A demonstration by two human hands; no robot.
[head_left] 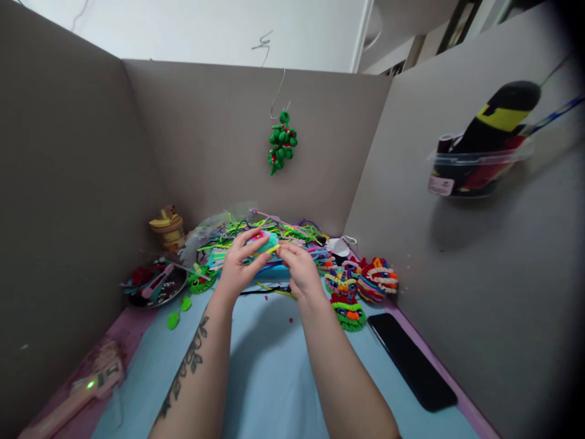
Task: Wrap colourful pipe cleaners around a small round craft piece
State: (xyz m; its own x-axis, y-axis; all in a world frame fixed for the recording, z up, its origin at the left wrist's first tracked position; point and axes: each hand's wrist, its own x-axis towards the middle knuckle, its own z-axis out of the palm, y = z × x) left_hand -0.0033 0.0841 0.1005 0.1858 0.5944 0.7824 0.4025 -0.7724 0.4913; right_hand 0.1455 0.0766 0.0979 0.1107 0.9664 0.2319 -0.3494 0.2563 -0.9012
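Craftwork (pixel 269 241) (turquoise) lies between gripping left hand (pixel 240 261) and right hand (pixel 301 269) pinching yellow strip (pixel 273 249).

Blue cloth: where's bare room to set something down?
Largest: blue cloth between left forearm and right forearm, red specks at its far end. Smaller: between right forearm and phone; between left forearm and pink tool. Crowded: the far end, with a pile of fuzzy sticks, a bowl at left and colourful pieces at right.
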